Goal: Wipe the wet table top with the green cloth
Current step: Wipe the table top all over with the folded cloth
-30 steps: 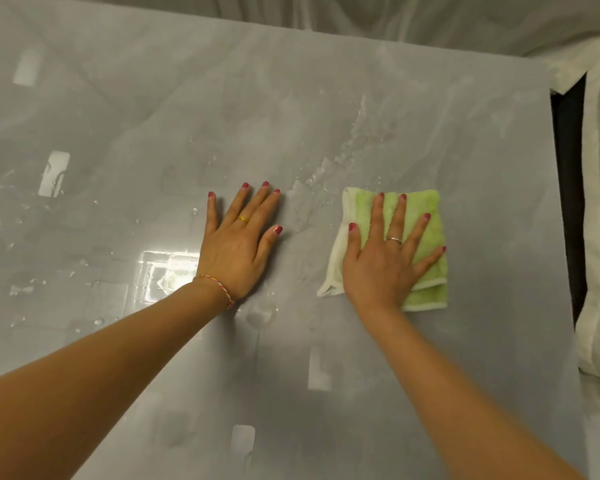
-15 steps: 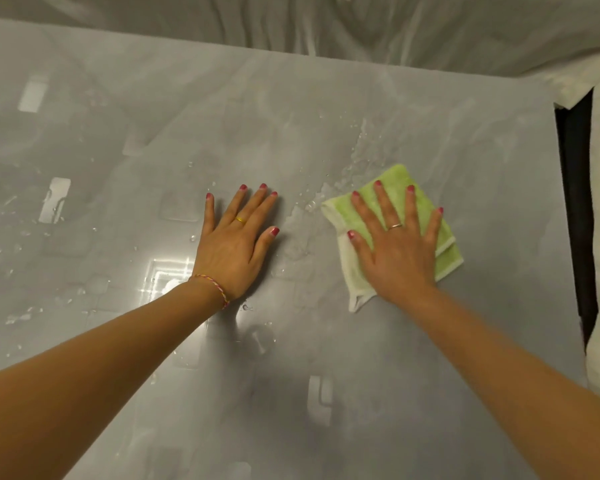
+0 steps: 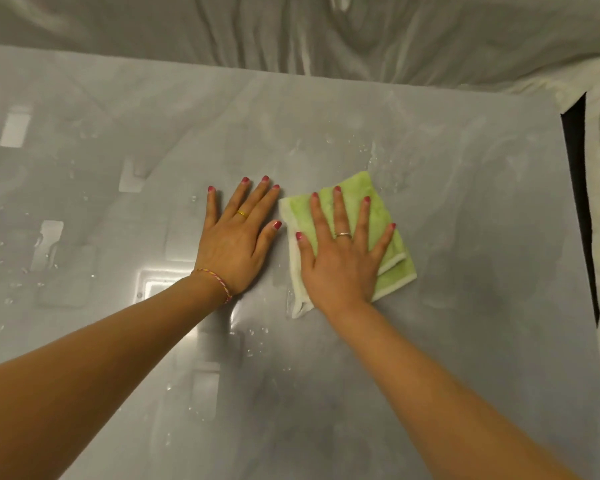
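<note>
Green cloth (image 3: 388,233) lies folded under flat right hand (image 3: 343,265), fingers spread; left hand (image 3: 236,244) spread on grey bench (image 3: 465,341). Press evenly, sweep through droplets (image 3: 371,157) beyond.

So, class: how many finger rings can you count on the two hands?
2. A gold band ring on the left hand; a thin silver ring on the right hand. Undersides hidden.

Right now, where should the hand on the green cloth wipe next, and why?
Probably push the folded green cloth forward and a little right, away from the body. The right hand lies flat on it with fingers spread, and water droplets sit just beyond its far edge on the glossy grey table top. The left hand rests flat beside it, so going left looks blocked.
</note>
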